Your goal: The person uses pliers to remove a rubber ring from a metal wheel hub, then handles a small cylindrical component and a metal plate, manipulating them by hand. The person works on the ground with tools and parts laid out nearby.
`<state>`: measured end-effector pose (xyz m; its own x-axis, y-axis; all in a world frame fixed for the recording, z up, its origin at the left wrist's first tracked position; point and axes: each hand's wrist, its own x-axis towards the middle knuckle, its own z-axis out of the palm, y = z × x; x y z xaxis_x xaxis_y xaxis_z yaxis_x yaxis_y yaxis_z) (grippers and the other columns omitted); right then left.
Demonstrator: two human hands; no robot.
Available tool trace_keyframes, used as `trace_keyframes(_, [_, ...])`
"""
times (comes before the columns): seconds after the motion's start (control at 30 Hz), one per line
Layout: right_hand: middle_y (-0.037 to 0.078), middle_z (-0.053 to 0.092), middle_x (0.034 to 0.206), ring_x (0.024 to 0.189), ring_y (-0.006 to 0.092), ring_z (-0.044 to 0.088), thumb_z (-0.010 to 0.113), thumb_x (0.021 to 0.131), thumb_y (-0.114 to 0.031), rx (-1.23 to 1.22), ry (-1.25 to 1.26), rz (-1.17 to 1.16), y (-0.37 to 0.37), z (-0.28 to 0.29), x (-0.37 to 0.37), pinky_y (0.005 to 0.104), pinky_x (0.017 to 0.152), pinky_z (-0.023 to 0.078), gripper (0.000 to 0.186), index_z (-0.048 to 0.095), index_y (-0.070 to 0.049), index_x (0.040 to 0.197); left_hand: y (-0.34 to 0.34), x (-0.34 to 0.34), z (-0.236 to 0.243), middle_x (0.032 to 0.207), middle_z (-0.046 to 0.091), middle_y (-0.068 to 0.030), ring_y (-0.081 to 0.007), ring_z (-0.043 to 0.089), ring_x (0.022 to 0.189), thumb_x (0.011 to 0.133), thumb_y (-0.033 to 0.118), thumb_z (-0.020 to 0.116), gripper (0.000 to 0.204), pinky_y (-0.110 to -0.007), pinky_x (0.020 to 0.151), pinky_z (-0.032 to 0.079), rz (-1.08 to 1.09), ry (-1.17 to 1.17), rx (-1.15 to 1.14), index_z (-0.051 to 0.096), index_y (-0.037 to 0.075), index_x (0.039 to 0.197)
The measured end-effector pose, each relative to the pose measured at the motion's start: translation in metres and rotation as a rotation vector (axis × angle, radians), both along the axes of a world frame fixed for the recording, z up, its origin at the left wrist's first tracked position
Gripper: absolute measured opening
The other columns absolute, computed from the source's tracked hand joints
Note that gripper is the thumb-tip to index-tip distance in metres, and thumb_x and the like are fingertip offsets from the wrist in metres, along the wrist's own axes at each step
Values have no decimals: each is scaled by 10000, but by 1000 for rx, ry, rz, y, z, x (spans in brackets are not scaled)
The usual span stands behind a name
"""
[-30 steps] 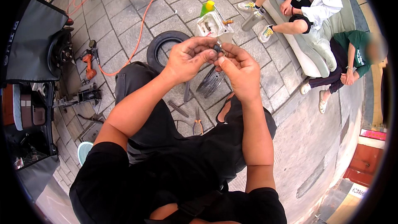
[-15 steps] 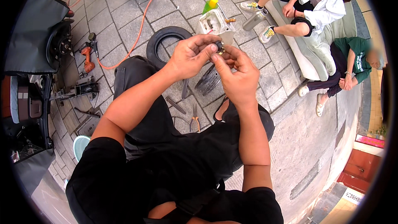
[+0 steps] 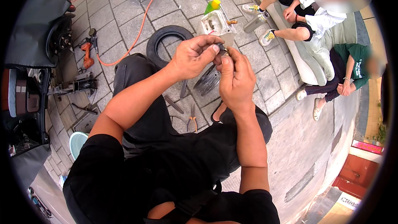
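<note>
Both hands meet in front of me over my knees. My left hand (image 3: 194, 56) pinches a small black part with a brass-coloured end, which looks like a tyre valve (image 3: 222, 49). On its other side, my right hand (image 3: 237, 81) has thumb and fingers closed at the brass end. The fingers hide much of the valve. Below the hands, a dark wheel rim (image 3: 206, 82) sits on the paving, partly covered by my right hand. A black tyre (image 3: 153, 43) lies flat beyond my left wrist. Near my feet are orange-handled pliers (image 3: 192, 121) and a flat metal bar (image 3: 174, 105).
An orange hose (image 3: 143, 27) curves across the paving past an orange cordless power tool (image 3: 86, 52). A vehicle's open body (image 3: 33, 95) and a pale basin (image 3: 77, 144) stand left. Ahead is a whitish plastic container (image 3: 213, 21). Two people sit on a sofa (image 3: 286, 37) at the right.
My right hand has turned more upright and its fingers have closed in around the brass end. The valve has tilted slightly and shifted a little right. My left hand keeps its pinch.
</note>
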<state>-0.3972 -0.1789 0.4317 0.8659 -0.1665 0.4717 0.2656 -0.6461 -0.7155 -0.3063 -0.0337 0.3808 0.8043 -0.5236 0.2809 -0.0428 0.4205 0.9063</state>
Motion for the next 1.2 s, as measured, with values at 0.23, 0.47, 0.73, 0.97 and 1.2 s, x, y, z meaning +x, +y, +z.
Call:
trace_keyframes(0.23, [192,692,1073,878,261,722,663,1016,-61,33,-35,12,4,9,3,348,767,582,319,646,58,1311,1,1,3,1075,713,-95,-132,680,879,1064,65,621,304,-293,801,588,-19,50,-137,595,-56,1341])
trace_keyframes(0.47, [174,710,1061,883,256,727,666,998,-11,30,-105,11,2,4,6,344,785,582,213,710,49,1198,11,7,5,1097,728,-110,-135,693,895,1049,63,653,309,-289,816,593,-56,-28,-96,626,-66,1328])
trace_keyframes(0.73, [179,706,1056,889,268,732,654,1006,-23,50,-83,-18,0,2,8,353,786,582,196,707,40,1184,10,10,5,1111,746,-138,-178,733,1002,1042,41,650,312,-323,907,610,-57,-105,-70,622,-75,1331])
trace_keyframes(0.97, [117,697,1038,813,151,691,570,1059,-62,343,65,-52,-11,-7,13,285,735,568,233,682,51,1228,3,7,6,1177,718,-137,-178,729,993,1021,9,671,338,-307,835,608,-87,48,-126,616,-64,1346])
trace_keyframes(1.2, [52,711,955,787,77,640,562,1075,-73,675,234,34,-8,-17,15,247,684,543,249,675,74,1240,5,6,-1,1097,732,-93,-122,700,934,1005,8,692,336,-276,796,599,-120,45,-39,634,-60,1328])
